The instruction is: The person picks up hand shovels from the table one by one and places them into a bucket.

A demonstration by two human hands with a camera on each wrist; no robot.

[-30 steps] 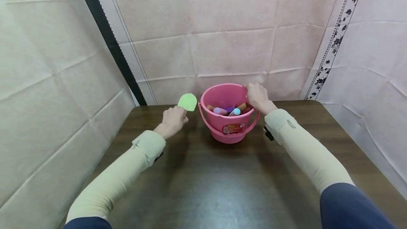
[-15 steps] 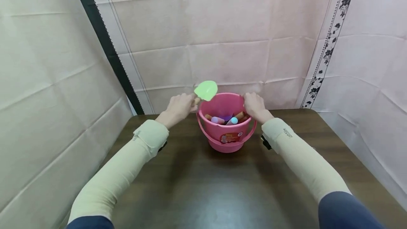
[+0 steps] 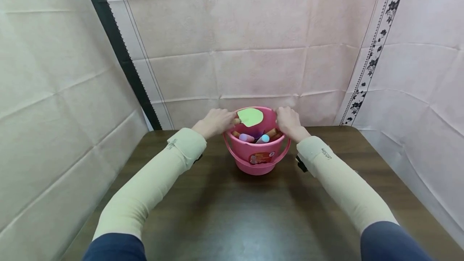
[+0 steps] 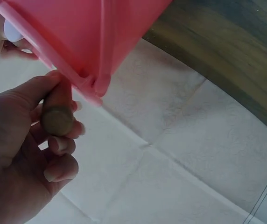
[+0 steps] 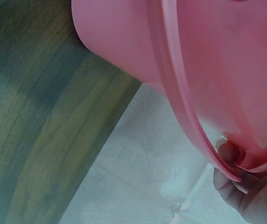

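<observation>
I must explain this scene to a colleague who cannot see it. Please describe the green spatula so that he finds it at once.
On the brown table stands a pink bucket near the back wall. The left hand holds the spatula by its wooden handle over the bucket's rim. Its flat, light green blade is the only green thing there.

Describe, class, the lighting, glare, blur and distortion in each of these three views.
Head view: even light, a soft glare patch on the table, straight wall seams bowed by the wide lens, the bucket sharp. Left wrist view: the left hand and the spade handle close and soft. Right wrist view: the bucket wall fills the frame, blurred; the right hand dim.
</observation>
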